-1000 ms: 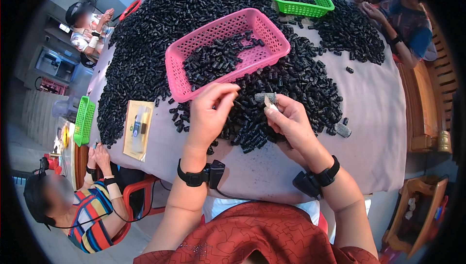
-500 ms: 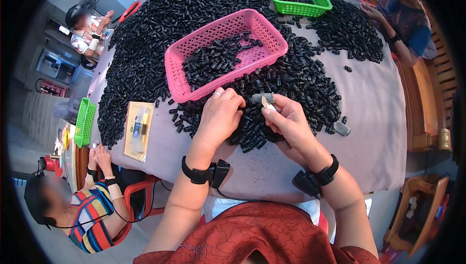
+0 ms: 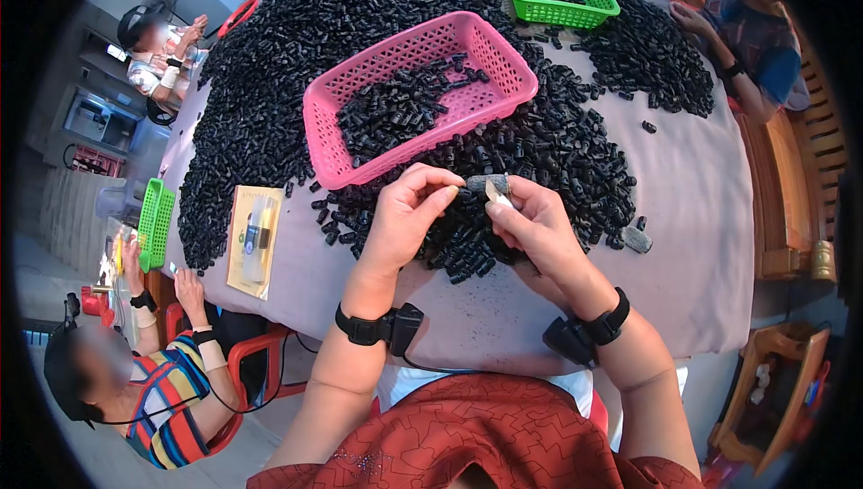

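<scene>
My left hand (image 3: 403, 219) hovers over the near edge of a heap of small black ribbed pieces (image 3: 575, 143). Its thumb and forefinger are pinched together, and I cannot make out what is between them. Close by on the right, my right hand (image 3: 538, 219) grips a small knife; its short pale blade (image 3: 492, 190) points up from the fingers. A rough grey cylinder (image 3: 486, 181) lies between the two hands, at the right fingertips; whether they hold it or only touch it is unclear.
Beyond my hands, a pink basket (image 3: 328, 165) holds black pieces. A green basket (image 3: 562, 15) stands farther back, another (image 3: 157, 224) at left. A packet (image 3: 254, 242) lies left, a grey lump (image 3: 636, 239) right. Other people sit around the cloth-covered table (image 3: 683, 219).
My left hand's fingers have uncurled into an outstretched pinch nearer the grey cylinder. My right hand has hardly moved. The person at lower left has spread their hands apart.
</scene>
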Demonstrator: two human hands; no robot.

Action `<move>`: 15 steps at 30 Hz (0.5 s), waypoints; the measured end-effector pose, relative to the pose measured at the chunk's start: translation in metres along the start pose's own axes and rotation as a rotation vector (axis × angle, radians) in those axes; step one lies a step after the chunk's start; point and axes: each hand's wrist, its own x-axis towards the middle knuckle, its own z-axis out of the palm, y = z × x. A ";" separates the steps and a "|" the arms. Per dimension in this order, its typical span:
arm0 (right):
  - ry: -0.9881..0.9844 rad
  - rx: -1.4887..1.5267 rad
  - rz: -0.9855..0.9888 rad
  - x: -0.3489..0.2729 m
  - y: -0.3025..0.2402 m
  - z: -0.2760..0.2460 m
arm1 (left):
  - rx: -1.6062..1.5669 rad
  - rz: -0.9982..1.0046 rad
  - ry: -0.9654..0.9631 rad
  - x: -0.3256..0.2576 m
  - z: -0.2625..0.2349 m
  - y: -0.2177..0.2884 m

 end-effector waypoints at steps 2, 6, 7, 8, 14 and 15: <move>-0.006 -0.003 -0.005 0.001 -0.001 0.001 | -0.048 0.000 0.005 -0.002 0.007 0.000; -0.015 0.018 -0.019 0.000 -0.002 0.001 | -0.069 0.003 -0.019 -0.003 0.012 -0.002; -0.013 0.018 -0.019 0.000 -0.001 0.000 | -0.070 0.003 -0.021 -0.003 0.013 -0.002; -0.011 0.007 -0.014 0.000 0.000 -0.001 | -0.121 -0.027 -0.046 -0.003 0.015 -0.001; 0.002 0.007 -0.031 0.000 0.001 0.000 | -0.285 -0.155 -0.138 -0.006 0.016 0.001; 0.000 -0.001 -0.036 0.001 0.002 -0.002 | -0.292 -0.146 -0.138 -0.006 0.017 0.000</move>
